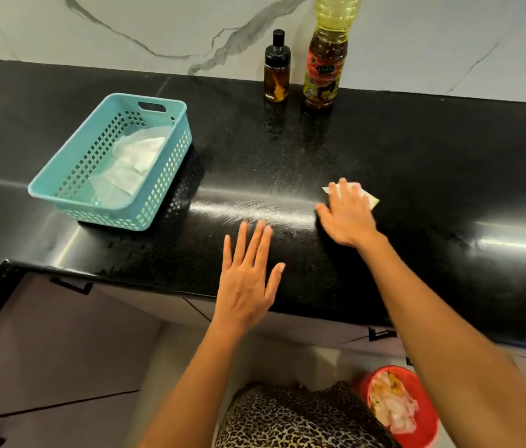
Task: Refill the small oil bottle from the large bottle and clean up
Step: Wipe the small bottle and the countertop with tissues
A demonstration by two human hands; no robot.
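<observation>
The fingers (342, 194) of the right hand (345, 218) are spread and pressed flat on a white tissue (370, 197) that lies on the black countertop (417, 163); they close around nothing, and the tissue shows only as a white corner past the fingertips and a yellowish edge at the far right side of the hand. The fingers (255, 240) of the left hand (247, 276) are straight, slightly fanned and empty, lying over the front part of the countertop, nearer the person than the tissue and to its left; whether the palm touches the surface cannot be told. Between the two hands, left of the tissue, a streaky smeared patch (255, 208) catches the light on the stone.

Behind the tissue, well apart from it and close to the marble wall (126, 24), stands the small oil bottle (276, 72), upright, amber, with a black pump top on. Just beside it, on its right, stands the large bottle (326, 59), upright, yellow oil showing in its upper part and a dark label around its body; its top runs out of the picture.

Far left of the tissue sits a turquoise perforated basket (158, 195) with white paper (132, 160) lying inside it. Below the countertop's front edge, on the floor nearer the person than the tissue, a red bin (417, 379) holds crumpled, stained paper.
</observation>
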